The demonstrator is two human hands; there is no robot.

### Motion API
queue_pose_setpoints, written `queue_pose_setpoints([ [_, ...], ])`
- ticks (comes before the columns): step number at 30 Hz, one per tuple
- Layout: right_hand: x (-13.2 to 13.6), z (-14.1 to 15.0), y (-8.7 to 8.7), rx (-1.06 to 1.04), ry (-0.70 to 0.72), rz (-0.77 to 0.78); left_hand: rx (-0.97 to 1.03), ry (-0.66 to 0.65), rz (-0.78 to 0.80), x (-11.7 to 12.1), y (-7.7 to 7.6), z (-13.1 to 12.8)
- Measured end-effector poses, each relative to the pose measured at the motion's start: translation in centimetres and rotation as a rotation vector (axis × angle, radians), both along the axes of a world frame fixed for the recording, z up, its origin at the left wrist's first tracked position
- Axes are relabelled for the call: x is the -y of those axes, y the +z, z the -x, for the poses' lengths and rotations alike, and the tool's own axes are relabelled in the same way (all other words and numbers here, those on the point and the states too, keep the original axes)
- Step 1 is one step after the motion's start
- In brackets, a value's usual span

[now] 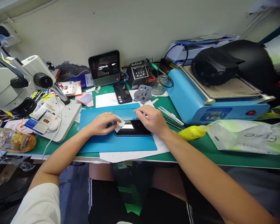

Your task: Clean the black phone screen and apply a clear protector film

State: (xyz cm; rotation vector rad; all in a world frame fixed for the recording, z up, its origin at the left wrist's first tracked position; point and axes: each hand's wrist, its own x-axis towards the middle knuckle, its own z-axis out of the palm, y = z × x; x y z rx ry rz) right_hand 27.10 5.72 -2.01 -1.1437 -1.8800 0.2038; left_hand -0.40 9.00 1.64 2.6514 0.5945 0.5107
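Curling over phone [136,128], left hand [104,123], grip clamped on tissue [119,126]; right hand [154,119], grip unclear

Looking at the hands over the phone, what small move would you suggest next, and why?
I would probably slide the left hand, pinching the white wipe, rightward: the wipe overlaps only the left end of the dark phone, whose glossy screen shows beside it.

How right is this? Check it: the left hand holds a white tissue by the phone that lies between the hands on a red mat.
The colour is wrong: in the head view, the phone lies on a blue mat. The rest stands: the left hand holds a white tissue by it.
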Motion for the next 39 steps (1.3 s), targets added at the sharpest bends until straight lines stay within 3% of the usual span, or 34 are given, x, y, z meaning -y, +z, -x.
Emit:
queue_pose_setpoints([
  [9, 0.8, 0.3, 0.2, 0.005, 0.028, 0.024, -0.095, -0.119, -0.083, -0.3, -0.3, -0.2],
  [16, 0.7, 0.4, 0.4, -0.06, 0.009, 0.037, -0.184, -0.12, -0.105, 0.0, 0.3, -0.1],
  [23, 0.9, 0.4, 1.0, -0.115, 0.0, -0.015, -0.128, -0.203, -0.107, 1.0, 0.2, -1.2],
  [29, 0.6, 0.1, 0.9, -0.227, -0.028, -0.106, -0.201, -0.302, -0.138, 2.2, 0.1, -2.1],
  [34, 0.2, -0.1, 0.3, -0.372, -0.021, -0.078, -0.341, -0.265, -0.115, 2.5, 0.3, -2.1],
  [39, -0.1, -0.3, -0.1, -0.479, -0.06, -0.016, -0.277, -0.234, -0.213, 2.2, 0.8, -2.0],
])
